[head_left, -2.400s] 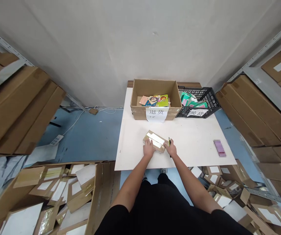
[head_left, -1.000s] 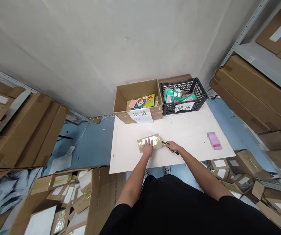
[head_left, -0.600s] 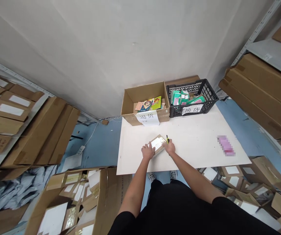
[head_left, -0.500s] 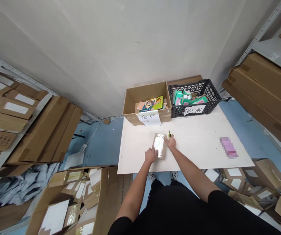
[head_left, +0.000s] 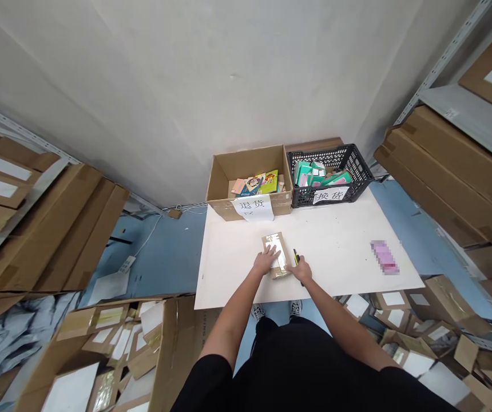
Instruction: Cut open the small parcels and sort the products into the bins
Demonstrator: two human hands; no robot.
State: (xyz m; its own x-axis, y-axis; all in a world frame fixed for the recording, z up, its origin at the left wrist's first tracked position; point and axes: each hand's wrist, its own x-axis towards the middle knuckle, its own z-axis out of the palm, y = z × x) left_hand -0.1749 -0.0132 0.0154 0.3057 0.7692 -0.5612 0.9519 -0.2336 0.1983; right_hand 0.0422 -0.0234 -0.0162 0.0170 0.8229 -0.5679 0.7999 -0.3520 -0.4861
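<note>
A small cardboard parcel with a white label and shiny clear tape lies on the white table, tilted slightly. My left hand rests flat on its label side, fingers spread. At the parcel's lower right corner is my right hand, its fingers wrapped round a yellow-and-black box cutter. The cutter points away from me, and its blade cannot be made out. My right thumb reaches to the parcel's edge.
An open cardboard box of booklets and a black plastic crate of green packets stand at the table's back. A blurred pink object lies right. Below left, a large carton holds parcels; laden shelves flank the table.
My left hand has moved up onto the parcel's face and spread its fingers. My right hand, with the box cutter, has gone down to the parcel's near right corner. The view has shifted slightly.
</note>
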